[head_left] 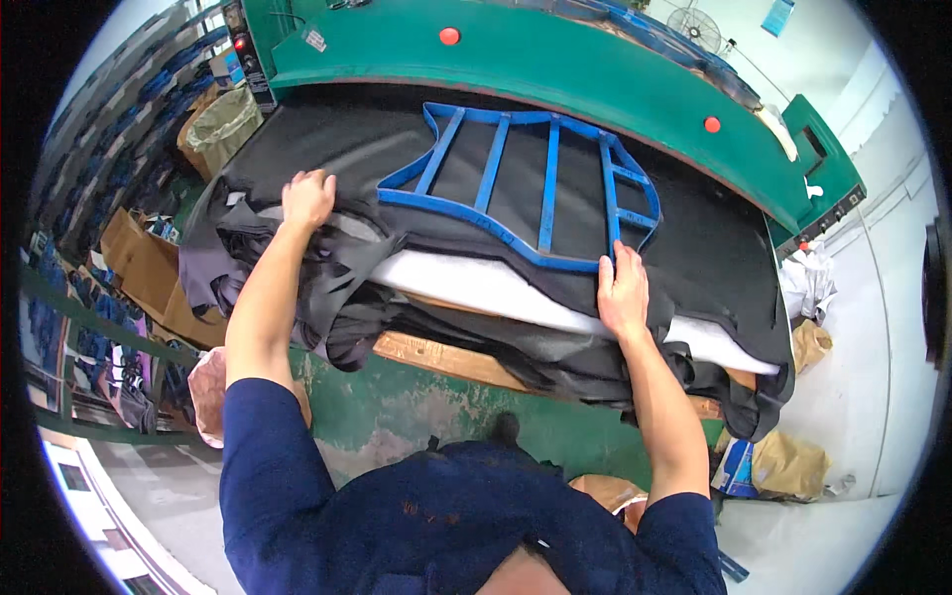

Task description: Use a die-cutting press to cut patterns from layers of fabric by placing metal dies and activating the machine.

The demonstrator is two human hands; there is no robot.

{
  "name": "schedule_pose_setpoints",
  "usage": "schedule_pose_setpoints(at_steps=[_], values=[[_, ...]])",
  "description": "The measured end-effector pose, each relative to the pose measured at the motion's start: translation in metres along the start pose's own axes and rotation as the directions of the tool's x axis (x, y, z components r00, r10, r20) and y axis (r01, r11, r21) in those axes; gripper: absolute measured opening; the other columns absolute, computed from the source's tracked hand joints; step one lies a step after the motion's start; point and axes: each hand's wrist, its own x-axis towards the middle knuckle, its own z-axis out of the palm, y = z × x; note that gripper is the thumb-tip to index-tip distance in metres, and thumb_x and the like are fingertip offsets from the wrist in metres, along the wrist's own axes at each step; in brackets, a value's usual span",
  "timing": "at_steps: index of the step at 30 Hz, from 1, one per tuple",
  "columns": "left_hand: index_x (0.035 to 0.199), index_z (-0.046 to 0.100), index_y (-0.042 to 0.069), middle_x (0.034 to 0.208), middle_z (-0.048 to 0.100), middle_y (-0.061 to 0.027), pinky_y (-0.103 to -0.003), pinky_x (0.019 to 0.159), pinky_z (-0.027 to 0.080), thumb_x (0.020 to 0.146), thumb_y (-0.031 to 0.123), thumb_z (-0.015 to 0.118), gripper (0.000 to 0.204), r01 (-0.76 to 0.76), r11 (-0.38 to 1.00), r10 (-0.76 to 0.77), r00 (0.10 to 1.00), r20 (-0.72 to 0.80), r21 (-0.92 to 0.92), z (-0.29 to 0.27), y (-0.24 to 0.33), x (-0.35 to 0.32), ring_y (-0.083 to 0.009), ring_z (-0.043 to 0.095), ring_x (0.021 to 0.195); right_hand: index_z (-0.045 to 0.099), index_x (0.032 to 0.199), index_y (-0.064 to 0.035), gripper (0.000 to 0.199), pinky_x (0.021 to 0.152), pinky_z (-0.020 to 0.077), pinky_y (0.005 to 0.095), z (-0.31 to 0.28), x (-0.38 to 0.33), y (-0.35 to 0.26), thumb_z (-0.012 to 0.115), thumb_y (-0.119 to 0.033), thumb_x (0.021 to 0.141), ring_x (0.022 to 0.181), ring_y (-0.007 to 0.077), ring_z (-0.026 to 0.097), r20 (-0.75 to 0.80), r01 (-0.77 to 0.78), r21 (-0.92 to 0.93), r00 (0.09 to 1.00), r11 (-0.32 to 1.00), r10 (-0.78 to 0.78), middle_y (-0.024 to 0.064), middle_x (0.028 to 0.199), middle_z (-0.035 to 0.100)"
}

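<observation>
A blue metal cutting frame [526,183] with several cross bars lies on black fabric [327,149] spread over the bed of a green press machine [555,69]. My right hand [622,293] rests on the frame's near right corner, fingers on the blue rim. My left hand [307,198] is closed on the black fabric at the frame's near left side. Under the top sheet lies a white foam layer [476,283] and more folded black material [327,297], hanging over a wooden board [436,355].
Two red buttons [449,36] sit on the machine's green front beam. A bag-lined bin [223,124] and cardboard boxes [144,263] stand at the left. Brown paper bags [788,461] lie on the floor at the right. A fan [694,28] is at the far back.
</observation>
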Motion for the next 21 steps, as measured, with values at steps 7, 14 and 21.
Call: schedule_pose_setpoints(at_steps=[7, 14, 21], values=[[0.138, 0.055, 0.007, 0.143, 0.051, -0.0234, -0.042, 0.115, 0.034, 0.098, 0.042, 0.052, 0.053, -0.259, 0.913, 0.238, 0.966, -0.105, -0.314, 0.045, 0.057, 0.075, -0.0363, 0.043, 0.138, 0.051, 0.135, 0.0036, 0.047, 0.107, 0.0392, 0.0461, -0.010, -0.005, -0.010, 0.054, -0.026, 0.099, 0.125, 0.0406, 0.050, 0.024, -0.044, 0.022, 0.999, 0.999, 0.043, 0.0247, 0.135, 0.053], [0.150, 0.042, 0.017, 0.159, 0.030, -0.0172, -0.056, 0.118, 0.021, 0.099, 0.058, 0.038, 0.066, -0.419, 0.901, 0.432, 0.893, 0.126, -0.114, 0.073, 0.084, 0.134, -0.0361, 0.024, 0.149, 0.046, 0.143, -0.0014, 0.052, 0.116, 0.0304, 0.0411, 0.001, -0.005, 0.001, 0.058, -0.023, 0.097, 0.141, 0.0363, 0.039, -0.050, -0.087, 0.016, 0.995, 0.996, 0.088, 0.0218, 0.153, 0.038], [0.150, 0.041, 0.014, 0.156, 0.037, -0.0164, -0.051, 0.117, 0.027, 0.099, 0.054, 0.038, 0.065, -0.205, 0.978, 0.203, 0.975, 0.092, 0.019, 0.058, -0.113, 0.158, -0.0321, 0.032, 0.145, 0.045, 0.144, -0.0024, 0.055, 0.116, 0.0296, 0.0398, -0.009, -0.004, 0.008, 0.060, -0.023, 0.095, 0.140, 0.0336, 0.040, -0.046, -0.160, 0.030, 0.986, 0.987, 0.162, 0.0192, 0.152, 0.041]])
